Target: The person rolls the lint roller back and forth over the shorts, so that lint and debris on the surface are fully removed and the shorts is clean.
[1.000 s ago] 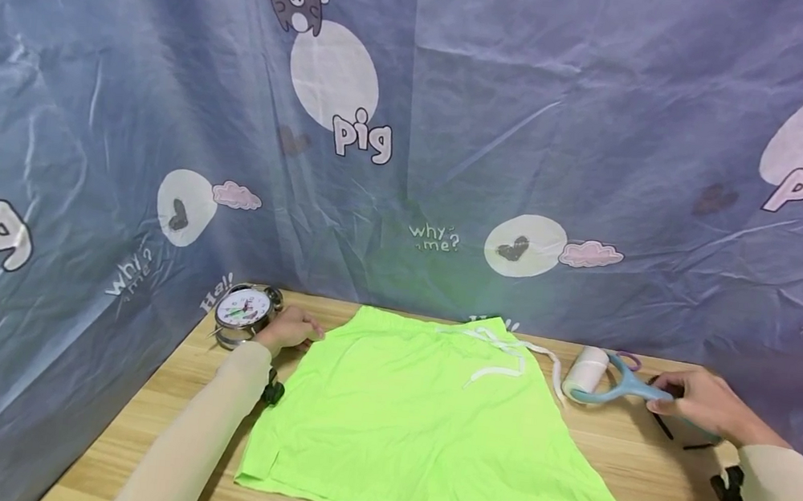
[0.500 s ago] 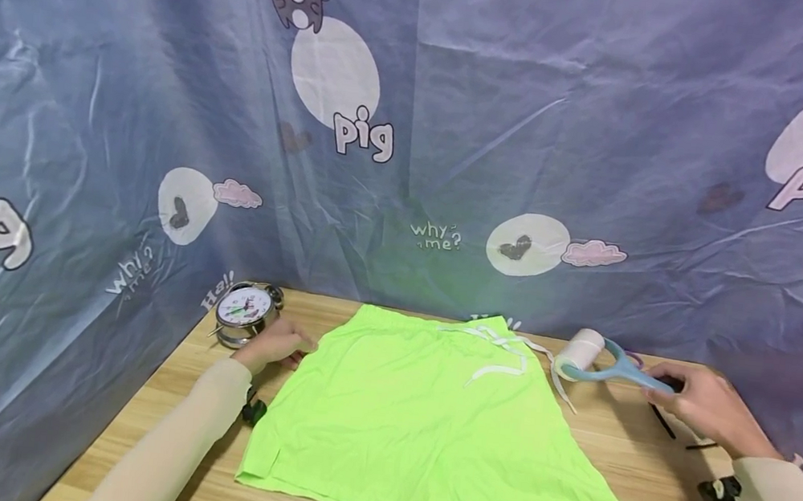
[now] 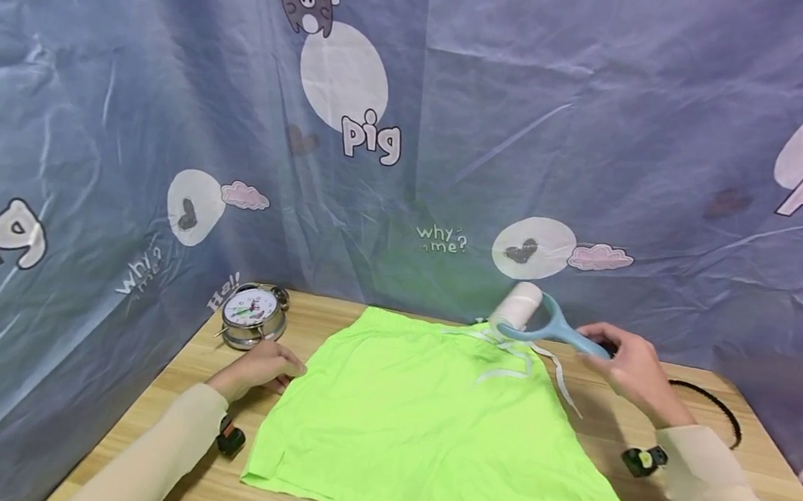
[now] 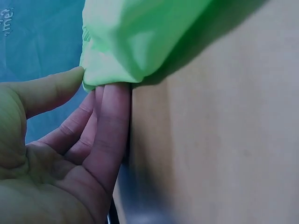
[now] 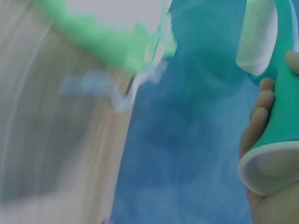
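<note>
My right hand (image 3: 626, 365) grips the blue roller (image 3: 559, 329) by its handle, lifted from the desk (image 3: 315, 319)'s back right corner to over the green shorts (image 3: 421, 422)' waistband, near the back edge. My left hand (image 3: 261, 366), now nearer me, pinches the green shorts' left side.

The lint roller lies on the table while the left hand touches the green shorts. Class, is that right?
No: the head view shows the right hand holding the lint roller off the table. The left hand does touch the green shorts.
</note>
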Demonstrator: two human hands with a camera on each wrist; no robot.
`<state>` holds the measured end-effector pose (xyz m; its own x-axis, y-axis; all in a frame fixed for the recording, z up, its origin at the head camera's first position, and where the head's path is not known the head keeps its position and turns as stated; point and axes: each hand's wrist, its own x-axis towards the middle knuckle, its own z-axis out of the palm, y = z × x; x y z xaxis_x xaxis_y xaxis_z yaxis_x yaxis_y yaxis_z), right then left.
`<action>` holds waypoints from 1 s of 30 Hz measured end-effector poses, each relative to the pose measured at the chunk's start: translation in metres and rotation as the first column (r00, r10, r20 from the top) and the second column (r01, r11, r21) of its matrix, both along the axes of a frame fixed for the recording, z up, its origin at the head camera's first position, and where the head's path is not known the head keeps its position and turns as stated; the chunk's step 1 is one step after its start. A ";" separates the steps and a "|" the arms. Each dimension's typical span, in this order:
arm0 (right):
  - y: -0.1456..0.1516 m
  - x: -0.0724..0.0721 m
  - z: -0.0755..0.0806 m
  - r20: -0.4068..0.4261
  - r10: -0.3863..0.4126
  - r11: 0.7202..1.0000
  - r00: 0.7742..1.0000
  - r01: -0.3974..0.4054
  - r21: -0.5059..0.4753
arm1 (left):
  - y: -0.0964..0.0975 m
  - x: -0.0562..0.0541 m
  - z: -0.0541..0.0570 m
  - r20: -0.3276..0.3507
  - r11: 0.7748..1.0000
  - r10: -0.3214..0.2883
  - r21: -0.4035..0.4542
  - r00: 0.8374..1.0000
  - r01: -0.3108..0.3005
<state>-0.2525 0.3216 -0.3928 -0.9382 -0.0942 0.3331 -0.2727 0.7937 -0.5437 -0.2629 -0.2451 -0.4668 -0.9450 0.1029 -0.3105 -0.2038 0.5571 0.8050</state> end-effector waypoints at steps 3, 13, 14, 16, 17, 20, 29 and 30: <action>-0.031 -0.007 0.003 -0.036 0.031 0.999 0.999 -0.033 -0.041 | -0.002 0.006 0.000 0.018 1.000 0.003 0.012 1.000 -0.003; -0.154 -0.023 -0.003 0.012 0.285 0.937 0.959 -0.275 -0.217 | -0.010 0.026 0.001 0.044 1.000 0.000 0.001 0.999 0.000; -0.166 -0.024 -0.005 0.017 0.313 0.928 0.950 -0.301 -0.221 | -0.011 0.027 0.001 0.046 1.000 0.003 0.001 0.999 -0.003; -0.187 -0.027 -0.011 0.022 0.362 0.910 0.932 -0.348 -0.223 | -0.011 0.029 0.000 0.048 1.000 0.008 0.004 0.999 -0.008; -0.196 -0.028 -0.014 0.029 0.381 0.904 0.924 -0.366 -0.223 | -0.012 0.029 0.000 0.050 1.000 0.014 0.007 0.999 -0.015; -0.222 -0.031 -0.024 0.059 0.430 0.888 0.901 -0.410 -0.208 | -0.012 0.030 -0.002 0.056 0.999 0.036 0.009 0.998 -0.037; -0.262 -0.030 -0.044 0.163 0.459 0.886 0.874 -0.437 -0.154 | -0.011 0.027 -0.002 0.061 0.999 0.034 0.003 0.998 -0.034; -0.264 -0.030 -0.045 0.165 0.458 0.887 0.874 -0.437 -0.147 | -0.011 0.026 -0.001 0.062 1.000 0.024 0.009 0.998 -0.025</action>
